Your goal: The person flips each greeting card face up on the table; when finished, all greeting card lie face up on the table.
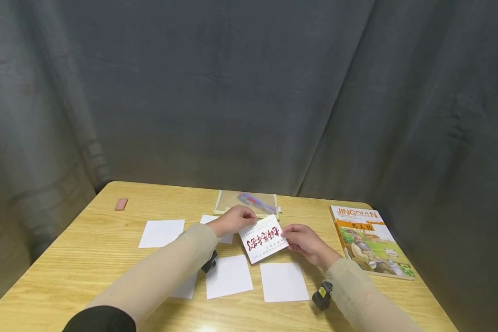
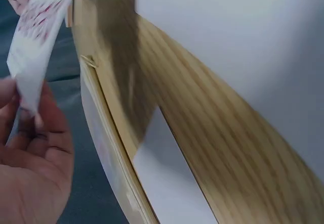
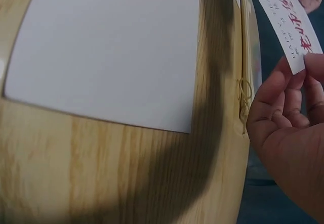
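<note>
White card with red brush lettering [image 1: 263,239] sits pinched in my left grip [image 1: 234,220] and right grip [image 1: 304,242]; "JINGDIAN" book [image 1: 369,240] lies right.

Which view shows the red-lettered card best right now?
Head view: the whole card shows, pinched by both hands. Left wrist shows it blurred and edge-on; right wrist shows only a strip.

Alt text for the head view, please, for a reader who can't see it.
Both hands, left hand and right hand, hold a white card with red writing above a wooden table. Blank white sheets lie around it, a picture book at right, a clear pouch behind, a pink eraser far left.
</note>
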`<state>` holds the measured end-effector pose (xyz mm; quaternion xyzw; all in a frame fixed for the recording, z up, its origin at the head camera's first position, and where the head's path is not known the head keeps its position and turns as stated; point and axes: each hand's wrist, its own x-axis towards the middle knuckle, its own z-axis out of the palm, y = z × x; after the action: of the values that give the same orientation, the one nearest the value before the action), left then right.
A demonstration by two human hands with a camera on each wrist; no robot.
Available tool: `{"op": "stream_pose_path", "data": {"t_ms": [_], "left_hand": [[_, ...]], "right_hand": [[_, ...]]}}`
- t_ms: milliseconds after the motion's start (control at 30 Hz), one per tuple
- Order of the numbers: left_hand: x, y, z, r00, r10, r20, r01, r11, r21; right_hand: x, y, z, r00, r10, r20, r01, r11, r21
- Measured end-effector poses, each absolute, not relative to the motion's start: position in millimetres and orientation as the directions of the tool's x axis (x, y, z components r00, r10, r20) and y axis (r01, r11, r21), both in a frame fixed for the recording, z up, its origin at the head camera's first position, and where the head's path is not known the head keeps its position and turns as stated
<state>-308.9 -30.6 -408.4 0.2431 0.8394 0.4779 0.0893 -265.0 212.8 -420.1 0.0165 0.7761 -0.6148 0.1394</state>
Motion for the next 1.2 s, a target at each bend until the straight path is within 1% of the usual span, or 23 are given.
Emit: {"op": "stream_pose_path", "data": {"t_ms": [167,267,367,467,567,667,900,1033,1133,1200], "left_hand": [[-311,-27,-411,-0.849,0.526,0.046,0.322,0.446,0.835],[-311,-28,-412,-0.844,0.534,0.05,0.333,0.448,0.83],[-311,-31,-413,-0.851,0.523,0.05,0.31,0.423,0.852],[-311,-32,-412,-0.876,0.48,0.039,0.23,0.347,0.909],[-312,-31,-412,-0.911,0.411,0.031,0.125,0.203,0.971],[-312,-28,-412,-0.934,0.355,0.021,0.054,0.083,0.995],[-299,-16,-417,-0.955,0.297,0.006,0.014,0.023,1.0],[-292,-10,-421,-0.966,0.259,-0.005,-0.024,-0.068,0.997],[-290,-7,-422,-0.975,0.22,0.0,-0.023,-0.103,0.994],[-289,-6,-422,-0.977,0.211,0.006,-0.018,-0.112,0.994]], "right_hand": [[-264,210,-419,-0.958,-0.161,-0.238,0.191,0.262,-0.946],[-264,208,-417,-0.962,-0.136,-0.237,0.195,0.266,-0.944],[-264,205,-416,-0.967,-0.103,-0.233,0.202,0.245,-0.948],[-264,204,-416,-0.968,-0.064,-0.241,0.228,0.162,-0.96],[-262,203,-420,-0.964,-0.061,-0.26,0.257,0.055,-0.965],[-259,199,-425,-0.962,-0.073,-0.262,0.264,-0.024,-0.964],[-258,189,-427,-0.977,0.038,-0.21,0.207,-0.082,-0.975],[-258,189,-424,-0.98,0.01,-0.199,0.195,-0.152,-0.969],[-258,187,-422,-0.981,0.0,-0.193,0.189,-0.191,-0.963],[-258,186,-420,-0.982,0.023,-0.188,0.18,-0.19,-0.965]]}}
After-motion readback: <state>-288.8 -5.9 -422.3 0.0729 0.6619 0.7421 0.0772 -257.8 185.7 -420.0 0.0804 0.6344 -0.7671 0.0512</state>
